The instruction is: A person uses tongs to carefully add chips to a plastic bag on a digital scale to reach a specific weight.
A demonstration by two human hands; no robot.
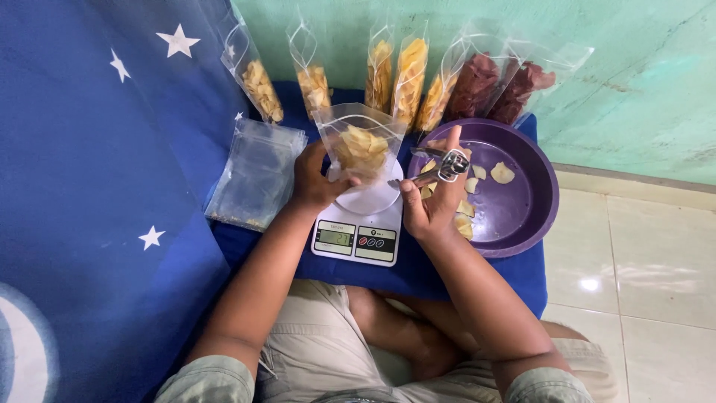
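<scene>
Chips (pixel 361 147), pale yellow, fill the lower part of a clear plastic bag (pixel 359 136) that stands open on the round white plate of a small kitchen scale (pixel 358 224) in front of us. Our left hand (pixel 313 179) is closed around the bag's left side, holding it upright on the scale. Our right hand (pixel 432 198) grips a pair of metal tongs (pixel 440 168), its fingers wrapped round them, the tips pointing left toward the bag; we cannot tell whether the tongs hold a chip. Just right of the scale sits a purple bowl (pixel 533 201) with a few loose chips scattered on its bottom. The scale and bowl rest on a low bench (pixel 418 272) covered in blue cloth, above our crossed legs. Behind the scale a row of filled bags (pixel 406 75) leans against the green wall, most with yellow chips, and two at the right end hold dark red chips (pixel 496 89). To the left of the scale lies a flat stack of empty clear bags (pixel 257 175), beside a blue fabric with white stars (pixel 97 149).
</scene>
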